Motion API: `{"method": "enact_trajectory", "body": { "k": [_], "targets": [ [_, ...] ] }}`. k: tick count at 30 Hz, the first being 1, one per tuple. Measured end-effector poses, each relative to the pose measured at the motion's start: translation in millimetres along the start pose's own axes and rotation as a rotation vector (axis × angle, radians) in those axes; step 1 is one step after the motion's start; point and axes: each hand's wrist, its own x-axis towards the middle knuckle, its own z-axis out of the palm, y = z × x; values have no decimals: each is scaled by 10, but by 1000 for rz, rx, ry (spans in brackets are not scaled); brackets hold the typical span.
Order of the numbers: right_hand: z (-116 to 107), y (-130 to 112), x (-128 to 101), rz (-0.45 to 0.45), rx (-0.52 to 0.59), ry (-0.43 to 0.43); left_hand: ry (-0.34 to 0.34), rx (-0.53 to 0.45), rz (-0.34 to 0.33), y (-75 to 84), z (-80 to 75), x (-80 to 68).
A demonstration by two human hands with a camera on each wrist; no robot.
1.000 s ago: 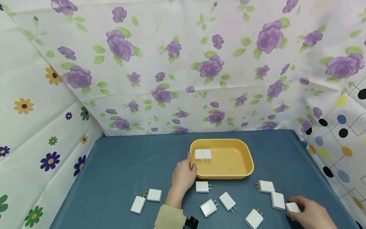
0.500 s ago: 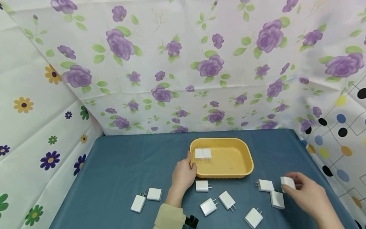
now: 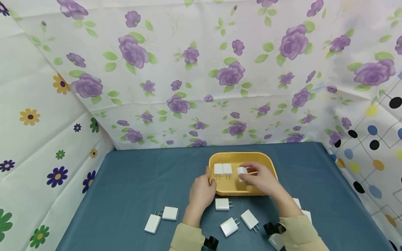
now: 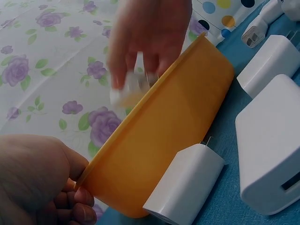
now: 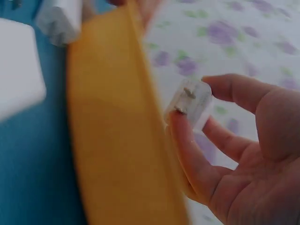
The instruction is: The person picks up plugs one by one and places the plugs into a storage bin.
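My left hand [image 3: 201,191] grips the left rim of a yellow plastic tray [image 3: 230,187], which stands on the blue tablecloth. Over the tray's inside, my right hand [image 3: 262,178] pinches a white charger plug [image 3: 241,170] between thumb and fingertips. In the right wrist view the metal prongs of that charger plug [image 5: 199,105] show, and it is held apart from the tray wall. Two white charger plugs [image 3: 222,169] lie side by side at the tray's left end, prongs toward me.
Several more charger plugs lie in front of the tray, among them one charger plug [image 3: 222,204] close to its front wall. Two chargers [image 3: 170,213] are at the left. Others at the right are partly covered by my right sleeve [image 3: 299,232]. Patterned cloth [image 3: 201,69] hangs behind the table.
My right hand has picked up a charger plug from the right side of the table and carried it left over the tray. My left hand has stayed on the rim.
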Motion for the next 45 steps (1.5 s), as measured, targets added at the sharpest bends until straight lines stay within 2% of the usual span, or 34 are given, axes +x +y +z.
{"method": "enact_trajectory", "body": {
  "k": [3,5,10,13,22,45],
  "targets": [
    [167,27,157,17,-24,35,-10,1,4,-7,11,-8],
    [229,48,227,23,-77,70,-11,-6,5,-12,16,-12],
    [312,116,352,46,-202,133,-8,-21,8,-23,7,-5],
    [339,161,399,50,-226,148,-7,-19,8,-24,-1,2],
    [388,217,452,30,-239,92,-4,-17,8,-4,-8,1],
    [419,226,462,-8,-223,91,12,-18,13,-19,17,2]
  ]
}}
